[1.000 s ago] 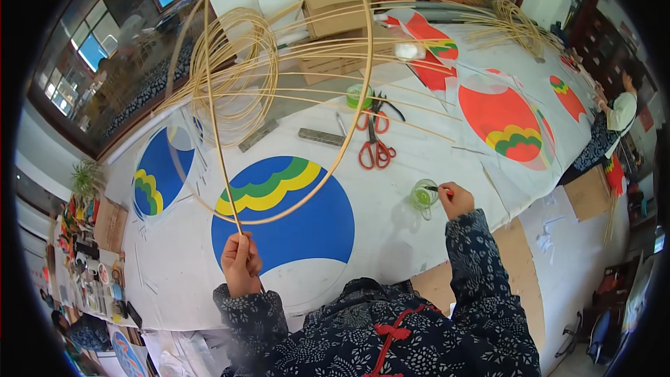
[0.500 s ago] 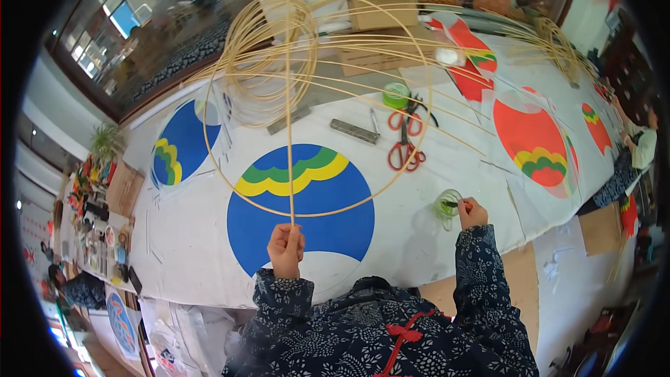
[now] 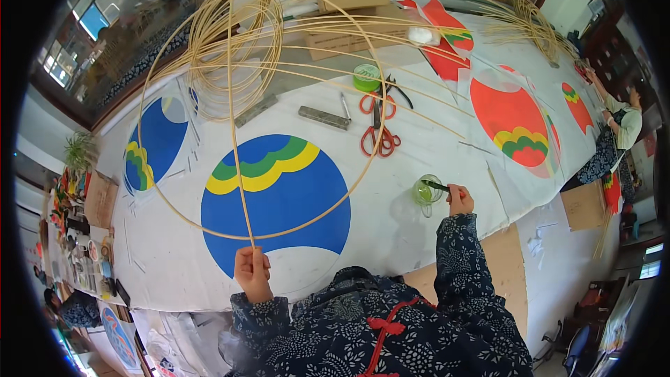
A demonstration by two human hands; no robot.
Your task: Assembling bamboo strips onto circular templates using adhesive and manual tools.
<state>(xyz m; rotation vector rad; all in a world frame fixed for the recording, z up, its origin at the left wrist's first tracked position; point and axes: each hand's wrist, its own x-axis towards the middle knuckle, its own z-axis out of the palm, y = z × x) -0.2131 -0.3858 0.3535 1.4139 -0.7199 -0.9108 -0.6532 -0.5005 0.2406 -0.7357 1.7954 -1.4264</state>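
Observation:
My left hand (image 3: 252, 274) is closed around the lower end of a bamboo stick (image 3: 239, 174). A large thin bamboo hoop (image 3: 328, 216) crosses the stick just above my fingers, and the two stand up over the table as one frame. Behind the frame lies a round blue sheet (image 3: 276, 202) with green and yellow scalloped bands. My right hand (image 3: 460, 200) pinches a slim dark green tool (image 3: 437, 186). Its other end is at a clear glass cup (image 3: 423, 194) with something green inside. Whether that end dips into the cup I cannot tell.
Red-handled scissors (image 3: 377, 132), dark pliers (image 3: 396, 92), a green tape roll (image 3: 366, 77) and a grey bar (image 3: 324, 118) lie beyond the blue sheet. Coiled bamboo strips (image 3: 237, 42) rise behind. Red patterned sheets (image 3: 513, 117) lie to the right. A person (image 3: 614, 126) works at the far right.
My left hand has brought the bamboo frame left and nearer, tilting the stick. The green tool shows more clearly, drawn slightly up from the cup. The whole view has shifted.

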